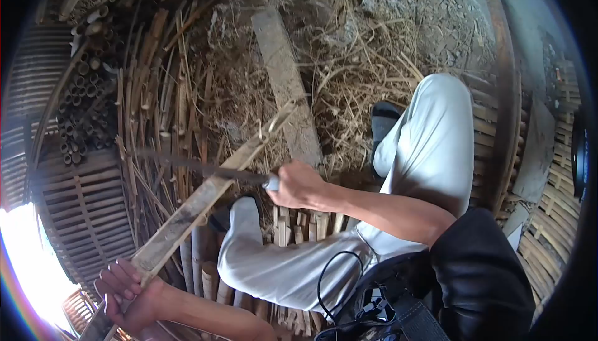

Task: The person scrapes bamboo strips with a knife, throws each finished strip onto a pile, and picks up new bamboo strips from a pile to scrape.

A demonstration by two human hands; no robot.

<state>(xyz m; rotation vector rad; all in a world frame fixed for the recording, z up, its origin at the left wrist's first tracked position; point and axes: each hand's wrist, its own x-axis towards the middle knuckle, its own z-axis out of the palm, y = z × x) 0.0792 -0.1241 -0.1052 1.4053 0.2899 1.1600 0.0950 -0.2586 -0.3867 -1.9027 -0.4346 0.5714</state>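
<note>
A long split bamboo strip (187, 212) runs diagonally from the lower left up to the middle of the view. My left hand (129, 294) is wrapped round its lower end. In the centre, my right hand (296, 184) is closed on the handle of a long dark blade (233, 174). The blade points left, blurred towards its tip, and crosses the strip near its middle. Whether it touches the strip or hangs just over it, I cannot tell.
A flat wooden board (283, 73) lies among shavings (367, 54) on the ground. Long bamboo strips (165, 79) and stacked bamboo tubes (81, 91) stand at the left. My bent legs (433, 135) are at the right, with cut bamboo pieces (212, 278) below.
</note>
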